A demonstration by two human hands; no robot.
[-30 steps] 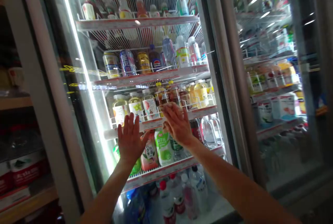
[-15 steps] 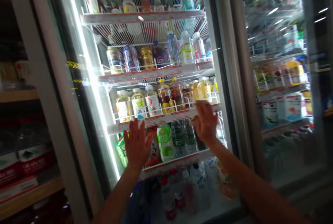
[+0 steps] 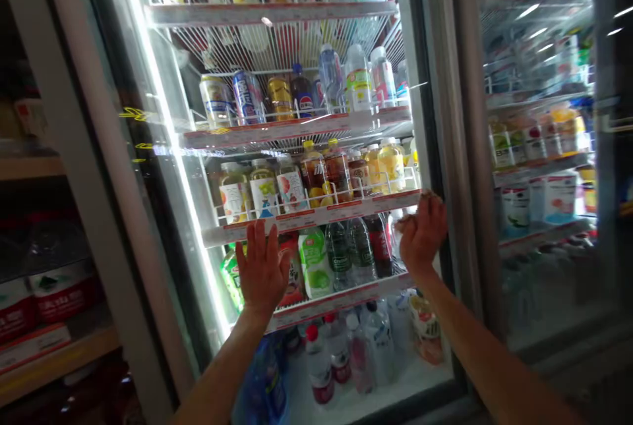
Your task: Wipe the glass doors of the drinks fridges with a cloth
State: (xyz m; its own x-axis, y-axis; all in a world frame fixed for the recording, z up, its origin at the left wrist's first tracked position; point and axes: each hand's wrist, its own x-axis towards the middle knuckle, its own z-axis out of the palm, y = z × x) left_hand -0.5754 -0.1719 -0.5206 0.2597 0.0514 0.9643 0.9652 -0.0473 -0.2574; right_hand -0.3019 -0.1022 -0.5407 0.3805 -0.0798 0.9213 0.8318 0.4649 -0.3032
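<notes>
My left hand (image 3: 262,270) is raised with its fingers spread, palm toward the glass door (image 3: 356,398) of a lit drinks fridge. It looks pressed on the glass, in front of the lower shelves. Nothing shows in it. My right hand (image 3: 422,230) is up at the right side of the same door, close to its metal frame (image 3: 467,148). Its fingers are curled, and a small crumpled brownish edge shows at them; what it is I cannot make out. Behind the glass, near my hands, stand a green-labelled bottle (image 3: 315,267) and a dark bottle with a red label (image 3: 380,247).
Inside, shelves hold cans (image 3: 247,99), juice bottles (image 3: 235,194) and clear bottles with red caps (image 3: 319,366). A second glass-fronted fridge (image 3: 539,214) stands on the right. On the left, a wooden shelf (image 3: 64,352) carries packs of bottles (image 3: 59,293).
My right hand has moved right across the glass, toward the door frame. My left hand has stayed in about the same place. The view has shifted slightly.
</notes>
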